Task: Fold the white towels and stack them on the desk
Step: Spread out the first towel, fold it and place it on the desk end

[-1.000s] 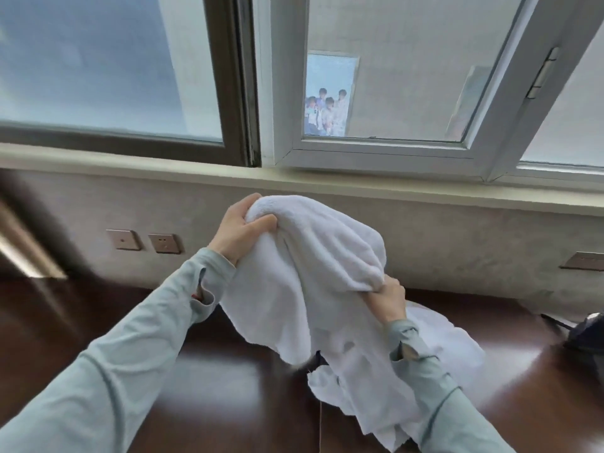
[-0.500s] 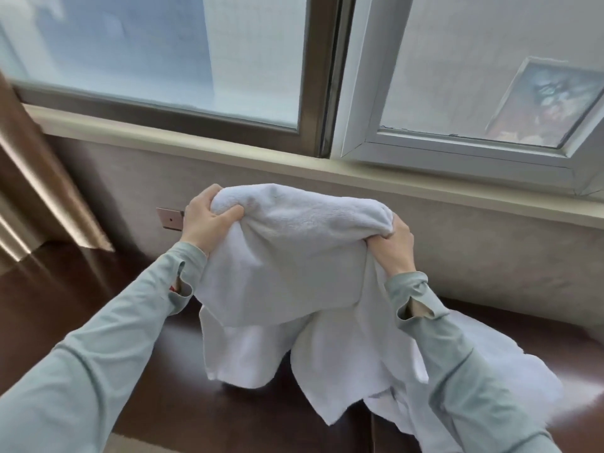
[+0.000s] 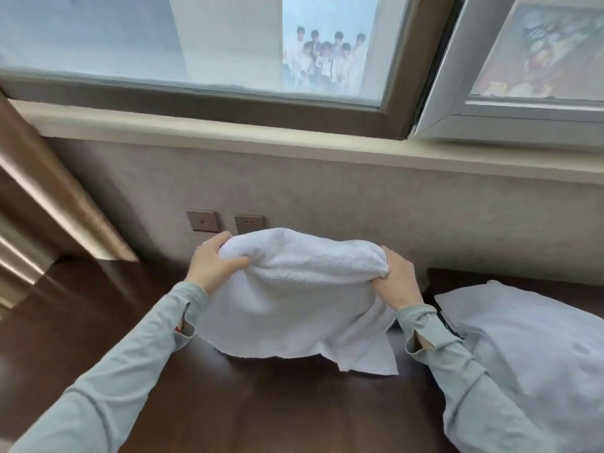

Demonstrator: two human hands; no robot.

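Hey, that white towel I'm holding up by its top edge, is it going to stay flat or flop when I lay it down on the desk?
Probably flop: the white towel sags between the left hand and right hand, and its lower edge hangs unevenly toward the desk. It looks light, since pinched fingers alone hold it up. Its fluffy pile suggests it won't slide easily.

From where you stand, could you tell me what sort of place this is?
Probably a hotel or guest room: a dark wooden desk stands under a window, wall sockets sit just above it, and white towels wait for folding.
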